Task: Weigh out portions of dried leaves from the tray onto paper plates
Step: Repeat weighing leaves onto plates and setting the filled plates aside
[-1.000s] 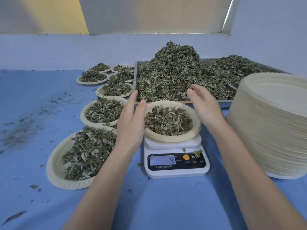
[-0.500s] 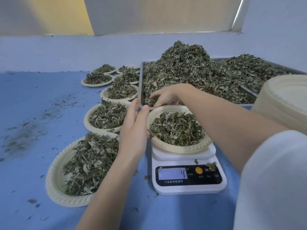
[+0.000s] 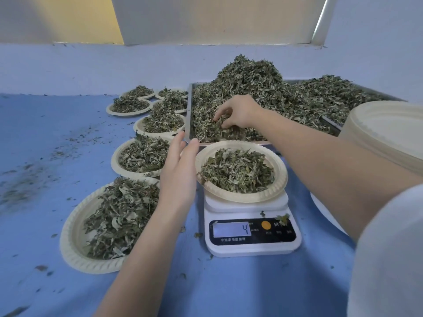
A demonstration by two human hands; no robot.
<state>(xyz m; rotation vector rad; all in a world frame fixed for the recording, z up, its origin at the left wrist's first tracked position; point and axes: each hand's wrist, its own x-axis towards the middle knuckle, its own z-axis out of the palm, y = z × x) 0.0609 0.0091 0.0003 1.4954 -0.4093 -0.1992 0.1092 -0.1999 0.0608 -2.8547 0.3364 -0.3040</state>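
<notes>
Six filled cream paper plates (image 3: 137, 156) line the blue surface (image 3: 45, 145). Another sits on the white digital scale (image 3: 251, 229). The right hand (image 3: 238, 113) pinches dried green leaves (image 3: 251, 88) in the metal tray (image 3: 188, 115), fingers curled; the left hand (image 3: 180, 177), fingers straight, steadies the plate. Much remains.

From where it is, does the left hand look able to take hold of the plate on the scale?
Probably yes. The left hand is open beside the plate on the scale, at its left rim, with nothing between them. The right hand is away in the tray.
</notes>
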